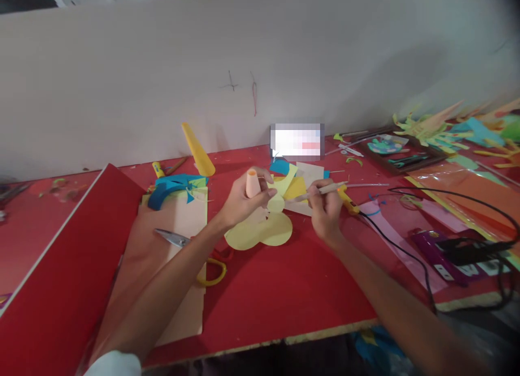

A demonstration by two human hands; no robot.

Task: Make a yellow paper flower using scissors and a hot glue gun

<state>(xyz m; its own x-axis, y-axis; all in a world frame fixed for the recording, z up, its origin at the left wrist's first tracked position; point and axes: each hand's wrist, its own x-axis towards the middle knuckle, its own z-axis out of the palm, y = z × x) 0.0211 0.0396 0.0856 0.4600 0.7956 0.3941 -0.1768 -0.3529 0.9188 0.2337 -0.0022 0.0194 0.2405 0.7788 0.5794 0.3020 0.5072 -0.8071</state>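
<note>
My left hand is wrapped round a peach paper tube, whose open end points up. Between the fingers of my right hand is a thin pale stick, its left end reaching toward my left hand. A light yellow paper cutout with rounded lobes lies on the red table under and beside my left hand. Behind it are a darker yellow paper piece and a white sheet. Scissors with red and yellow handles rest on peach paper, partly covered by my left forearm.
A yellow paper cone stands near the wall, with blue paper strips in front. A glue gun with a black cable lies right of my right hand. A blurred screen leans at the wall. A red board rises at left.
</note>
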